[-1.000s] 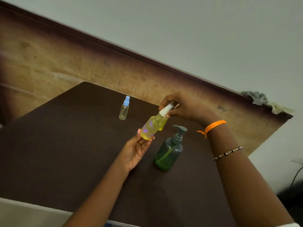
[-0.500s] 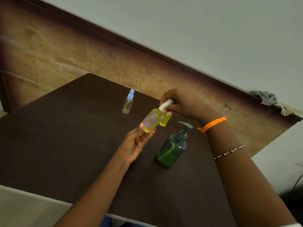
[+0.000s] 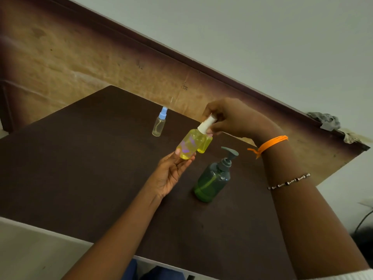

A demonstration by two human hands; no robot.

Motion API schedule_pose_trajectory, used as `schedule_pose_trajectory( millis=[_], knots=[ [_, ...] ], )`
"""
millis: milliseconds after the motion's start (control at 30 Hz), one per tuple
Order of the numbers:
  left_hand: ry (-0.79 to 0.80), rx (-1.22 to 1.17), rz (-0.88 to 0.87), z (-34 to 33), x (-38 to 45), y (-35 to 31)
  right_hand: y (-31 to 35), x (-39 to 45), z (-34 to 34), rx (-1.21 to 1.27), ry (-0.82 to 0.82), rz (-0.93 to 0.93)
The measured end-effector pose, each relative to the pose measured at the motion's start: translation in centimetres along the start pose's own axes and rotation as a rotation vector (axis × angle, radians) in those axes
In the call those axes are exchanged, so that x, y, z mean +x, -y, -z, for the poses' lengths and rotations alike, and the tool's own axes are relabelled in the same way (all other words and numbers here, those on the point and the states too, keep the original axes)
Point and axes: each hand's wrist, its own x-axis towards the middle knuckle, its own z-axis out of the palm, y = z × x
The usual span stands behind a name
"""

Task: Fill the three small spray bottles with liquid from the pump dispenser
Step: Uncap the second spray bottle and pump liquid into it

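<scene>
A small yellow spray bottle (image 3: 188,145) with a white cap (image 3: 206,123) is tilted above the dark table (image 3: 80,168). My left hand (image 3: 171,174) holds its base between thumb and fingers. My right hand (image 3: 236,118) pinches the white cap from above. A second yellow bottle (image 3: 205,145) shows partly behind the first, with its top hidden. A clear spray bottle (image 3: 159,125) with a blue cap stands alone further back on the table. The green pump dispenser (image 3: 214,178), with a grey pump head, stands upright just right of my left hand.
A brown board (image 3: 101,63) leans along the wall behind the table. A crumpled grey cloth (image 3: 325,120) lies on the board's top edge at the right. The table's near edge runs along the bottom of the view.
Both hands keep their hold on the yellow bottle and its cap. My right fingers have shifted slightly around the cap. The view has drifted a little.
</scene>
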Motion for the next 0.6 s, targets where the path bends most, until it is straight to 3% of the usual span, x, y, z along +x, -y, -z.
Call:
schedule_pose_trajectory(
  millis=[133,233,400,533,600],
  knots=[
    [0.022,0.046,-0.010,0.2,0.0,0.3,-0.9,1.3,-2.3,0.008,-0.060,-0.186],
    [0.013,-0.013,-0.015,0.1,-0.1,0.1,-0.7,1.3,-2.0,0.049,-0.062,-0.177],
    [-0.021,-0.027,0.040,-0.2,-0.2,-0.2,0.1,0.6,0.6,-0.091,0.066,0.041],
    [0.027,0.149,-0.013,0.1,-0.1,-0.1,-0.2,1.0,-1.7,-0.169,0.017,-0.075],
    [0.054,0.204,-0.021,-0.1,-0.4,0.0,-1.0,0.9,-2.6,-0.065,0.022,-0.087]
  ],
)
